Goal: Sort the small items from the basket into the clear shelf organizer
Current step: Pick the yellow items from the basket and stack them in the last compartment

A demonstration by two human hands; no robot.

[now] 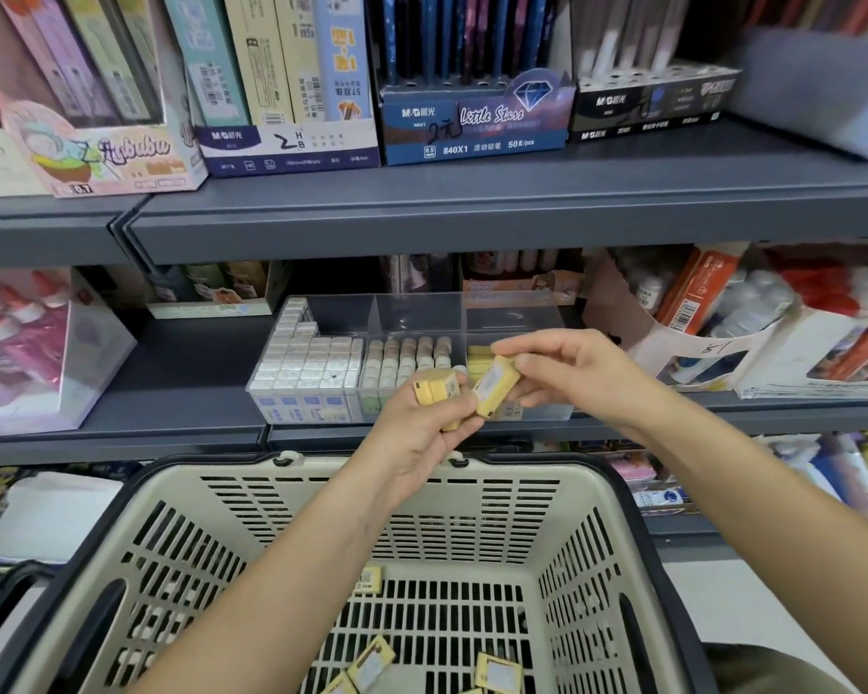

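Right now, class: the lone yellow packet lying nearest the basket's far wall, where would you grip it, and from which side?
Pinch the yellow packet by two opposite edges, coming straight down from above. It lies flat, label up, on the slotted floor of the basket, so only its thin edges offer purchase, and the tall walls probably block a sideways reach.

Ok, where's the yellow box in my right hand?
Head view, centre: the right hand pinches the yellow box in front of the right compartment of the organizer, beside the left hand, above the basket.
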